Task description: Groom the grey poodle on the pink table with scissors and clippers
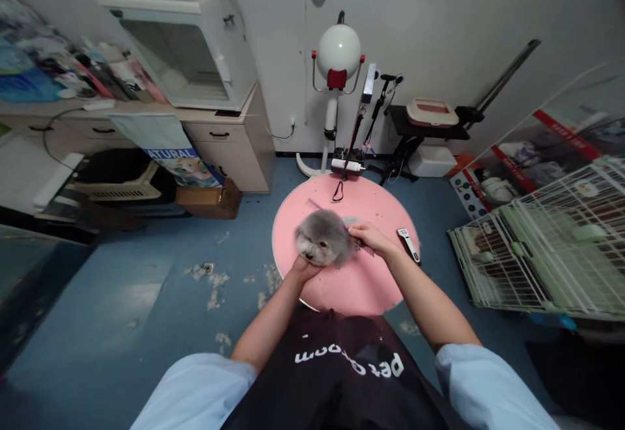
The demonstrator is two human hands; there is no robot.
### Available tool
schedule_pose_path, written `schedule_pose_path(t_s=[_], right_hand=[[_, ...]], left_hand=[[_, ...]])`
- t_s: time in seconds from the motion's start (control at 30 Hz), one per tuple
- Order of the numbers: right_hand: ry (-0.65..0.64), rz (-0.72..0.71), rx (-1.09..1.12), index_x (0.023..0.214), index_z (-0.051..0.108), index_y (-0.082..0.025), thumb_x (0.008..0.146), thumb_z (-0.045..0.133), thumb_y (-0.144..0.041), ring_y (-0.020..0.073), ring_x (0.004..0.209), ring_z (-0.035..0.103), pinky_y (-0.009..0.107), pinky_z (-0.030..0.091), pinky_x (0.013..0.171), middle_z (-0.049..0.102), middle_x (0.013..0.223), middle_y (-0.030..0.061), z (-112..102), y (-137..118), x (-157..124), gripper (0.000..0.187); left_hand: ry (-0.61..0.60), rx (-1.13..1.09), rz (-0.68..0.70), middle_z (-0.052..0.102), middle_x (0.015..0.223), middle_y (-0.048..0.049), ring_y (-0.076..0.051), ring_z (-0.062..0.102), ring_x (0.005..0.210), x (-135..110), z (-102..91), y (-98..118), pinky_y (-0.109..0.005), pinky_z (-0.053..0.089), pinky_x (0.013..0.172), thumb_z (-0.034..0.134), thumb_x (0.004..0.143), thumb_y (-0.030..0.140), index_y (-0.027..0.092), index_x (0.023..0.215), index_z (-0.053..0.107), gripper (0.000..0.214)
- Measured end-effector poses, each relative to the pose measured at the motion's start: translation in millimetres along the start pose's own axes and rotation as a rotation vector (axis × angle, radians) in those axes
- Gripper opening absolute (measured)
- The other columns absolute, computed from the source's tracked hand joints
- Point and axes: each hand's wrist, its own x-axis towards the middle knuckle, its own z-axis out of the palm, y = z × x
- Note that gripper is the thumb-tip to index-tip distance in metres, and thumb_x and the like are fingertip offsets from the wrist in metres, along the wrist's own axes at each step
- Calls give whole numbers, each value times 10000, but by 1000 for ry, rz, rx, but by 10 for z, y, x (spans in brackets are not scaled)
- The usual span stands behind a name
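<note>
Two bare hands meet at a grey dog (323, 233) on the round pink table (361, 287): the left hand (305, 268) holds it from beneath the chin, while the right hand (370, 237) has its fingers bent together beside the head, around what I cannot tell. The head hides most of the body, and it also cuts off a purple comb (313, 205), whose toothed end shows behind it. A black-and-white clipper (409, 246) lies at the table's right edge, near the right forearm. At the far edge, a black loop (338, 190) hangs in front of a post carrying a holder with a white bottle (346, 165). Just beyond stands a white round-headed machine (338, 49) on a pole. Wire cages (551, 241) crowd the right side, with a litter tray (432, 112) on a black stand farther back. To the left, pale tufts (215, 280) litter the blue floor before a cardboard box (208, 201) and a pet carrier (122, 189).
</note>
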Motion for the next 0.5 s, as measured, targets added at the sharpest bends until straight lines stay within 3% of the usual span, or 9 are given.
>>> schedule_pose_path(t_s=[0.1, 0.2, 0.3, 0.37, 0.43, 0.5], right_hand=[[256, -87, 131, 583, 505, -195, 728, 570, -438, 90, 427, 364, 213, 302, 411, 446, 475, -37, 45, 164, -201, 290], [471, -140, 79, 634, 556, -197, 740, 587, -406, 133, 543, 469, 233, 382, 490, 509, 537, -10, 210, 370, -443, 236], [505, -110, 71, 805, 638, -214, 760, 598, -399, 192, 685, 551, 265, 437, 559, 597, 637, 19, 466, 567, -613, 194], [494, -90, 139, 939, 638, -226, 807, 545, -448, 195, 657, 544, 277, 435, 547, 596, 642, 19, 584, 653, -664, 275], [572, -98, 191, 1018, 604, -215, 857, 436, -525, 175, 583, 495, 277, 412, 519, 556, 617, 13, 612, 700, -692, 388], [487, -62, 157, 1023, 576, -201, 866, 368, -593, 160, 543, 448, 274, 384, 499, 507, 592, 0, 571, 725, -732, 471]], left_hand=[[-11, 18, -46, 715, 1017, -66, -170, 638, 1011, -13, -1, -32, -330, 420, 1039, 499, 910, 235, 135, 1038, 657, 227], [-9, 23, -81, 722, 993, -54, -158, 658, 952, -15, 4, -75, -309, 470, 978, 537, 885, 202, 137, 994, 661, 177], [-21, 23, -66, 726, 974, -69, -155, 663, 927, -18, 4, -125, -280, 498, 928, 537, 882, 193, 130, 957, 674, 168], [-30, 42, -71, 726, 976, -75, -161, 663, 937, -31, -4, -157, -281, 499, 930, 535, 883, 192, 134, 952, 682, 172], [-31, 81, -101, 726, 974, -65, -163, 664, 947, -55, -14, -189, -291, 490, 949, 548, 875, 181, 146, 944, 685, 158], [-37, 121, -131, 723, 982, -59, -166, 662, 961, -83, -18, -228, -302, 478, 968, 576, 859, 172, 148, 944, 686, 141]])
